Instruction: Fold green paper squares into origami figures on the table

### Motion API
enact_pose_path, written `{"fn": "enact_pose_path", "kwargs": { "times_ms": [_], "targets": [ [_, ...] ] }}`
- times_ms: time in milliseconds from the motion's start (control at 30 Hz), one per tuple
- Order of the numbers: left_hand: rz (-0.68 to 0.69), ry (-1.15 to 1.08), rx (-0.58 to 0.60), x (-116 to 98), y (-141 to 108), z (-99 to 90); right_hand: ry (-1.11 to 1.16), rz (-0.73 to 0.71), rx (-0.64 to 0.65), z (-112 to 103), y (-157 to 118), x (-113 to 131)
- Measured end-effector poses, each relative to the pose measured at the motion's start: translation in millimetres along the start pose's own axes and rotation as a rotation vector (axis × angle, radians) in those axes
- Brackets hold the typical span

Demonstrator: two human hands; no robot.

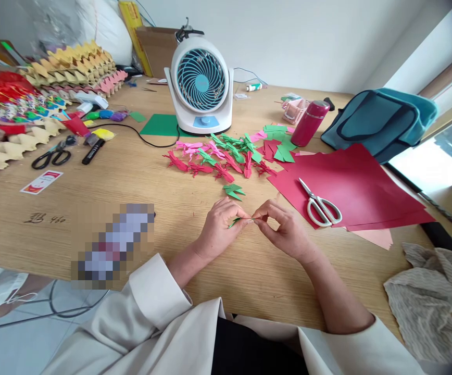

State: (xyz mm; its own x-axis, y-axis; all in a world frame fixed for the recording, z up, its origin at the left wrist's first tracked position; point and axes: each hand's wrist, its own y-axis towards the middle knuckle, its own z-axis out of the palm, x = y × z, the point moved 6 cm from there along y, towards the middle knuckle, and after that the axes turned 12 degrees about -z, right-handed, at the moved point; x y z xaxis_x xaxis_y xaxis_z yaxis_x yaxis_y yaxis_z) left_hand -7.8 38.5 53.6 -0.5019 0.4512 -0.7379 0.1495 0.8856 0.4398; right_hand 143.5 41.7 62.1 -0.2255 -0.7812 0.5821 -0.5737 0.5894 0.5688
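Observation:
My left hand [222,223] and my right hand [284,228] meet at the fingertips above the table's front half. Between them they pinch a small piece of green paper [234,223], mostly hidden by the fingers. Just beyond my hands lies a folded green paper piece [234,191] with pointed ends. Farther back, a loose pile of folded paper shapes [223,172] in red, pink and green spreads out before the fan. To the right, white-handled scissors [319,205] rest on large red paper sheets [359,182].
A white fan [200,83] stands at the back, beside a green sheet [158,125]. A red bottle [310,124] and a teal bag [378,122] are back right. Black scissors [54,154], a marker [93,152] and egg trays [70,67] lie left. A cloth [425,297] hangs front right.

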Motion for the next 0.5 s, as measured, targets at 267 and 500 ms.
{"fn": "enact_pose_path", "kwargs": {
  "times_ms": [267, 500],
  "targets": [
    [0.033, -0.006, 0.006, -1.1, 0.4, 0.2, -0.117, -0.095, 0.047, -0.2, -1.0, 3.2],
    [0.058, 0.052, 0.025, -4.0, -0.1, 3.0, -0.074, -0.099, -0.023, 3.2, 1.5, 9.0]
  ]
}}
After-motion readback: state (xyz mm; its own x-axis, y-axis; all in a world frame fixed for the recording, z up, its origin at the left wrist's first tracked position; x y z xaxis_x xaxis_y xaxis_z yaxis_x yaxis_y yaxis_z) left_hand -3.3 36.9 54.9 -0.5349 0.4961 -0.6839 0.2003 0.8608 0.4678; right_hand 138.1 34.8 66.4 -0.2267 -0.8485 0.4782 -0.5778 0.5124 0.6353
